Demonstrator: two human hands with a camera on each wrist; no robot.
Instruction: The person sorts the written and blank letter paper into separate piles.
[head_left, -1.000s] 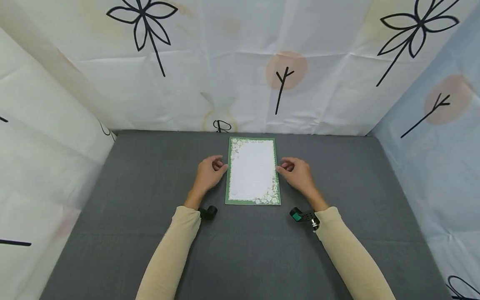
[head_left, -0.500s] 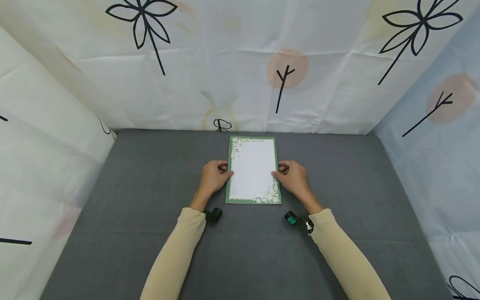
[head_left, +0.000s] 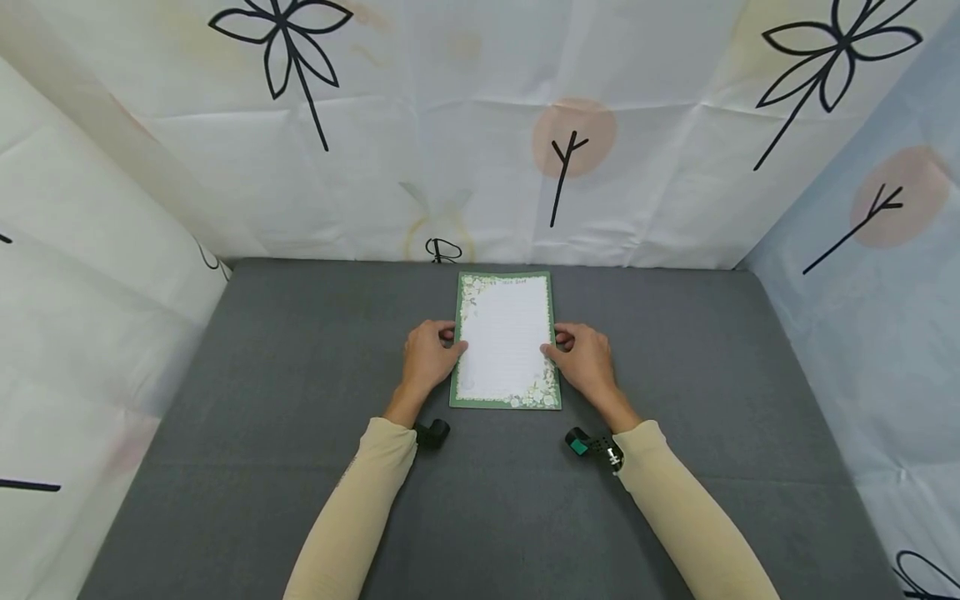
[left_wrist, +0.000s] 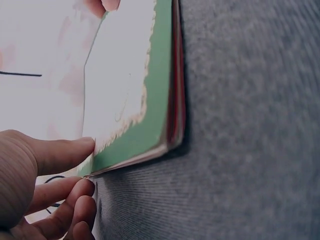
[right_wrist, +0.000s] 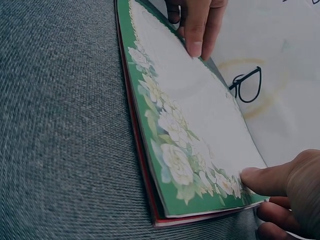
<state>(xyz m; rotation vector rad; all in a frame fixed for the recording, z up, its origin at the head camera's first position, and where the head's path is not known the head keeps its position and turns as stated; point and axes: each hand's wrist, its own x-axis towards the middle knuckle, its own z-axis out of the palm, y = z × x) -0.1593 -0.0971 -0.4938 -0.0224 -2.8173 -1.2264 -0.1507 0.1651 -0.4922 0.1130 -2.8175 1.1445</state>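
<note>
A notepad (head_left: 504, 367) with a white, faintly lined page and a green border with white flowers lies on the grey table, its long sides running away from me. My left hand (head_left: 429, 358) pinches its left edge, thumb on the page and fingers at the side. On the opposite edge my right hand (head_left: 587, 360) pinches it the same way. In the left wrist view the left thumb (left_wrist: 75, 152) presses the green border, fingertips just below the edge. In the right wrist view a red layer (right_wrist: 145, 185) shows under the green top sheet. Some fingertips are hidden beneath the edges.
The grey cloth-covered table (head_left: 315, 517) reaches to a white curtain (head_left: 465, 125) with plant drawings behind it. More printed cloth hangs at the left and right sides. A black wrist camera (head_left: 432, 434) sits by the left cuff, another camera (head_left: 588, 445) by the right.
Both hands have moved inward from beside the notepad to its edges, and the thumbs now lie on top of the page. In the last half second they have barely moved.
</note>
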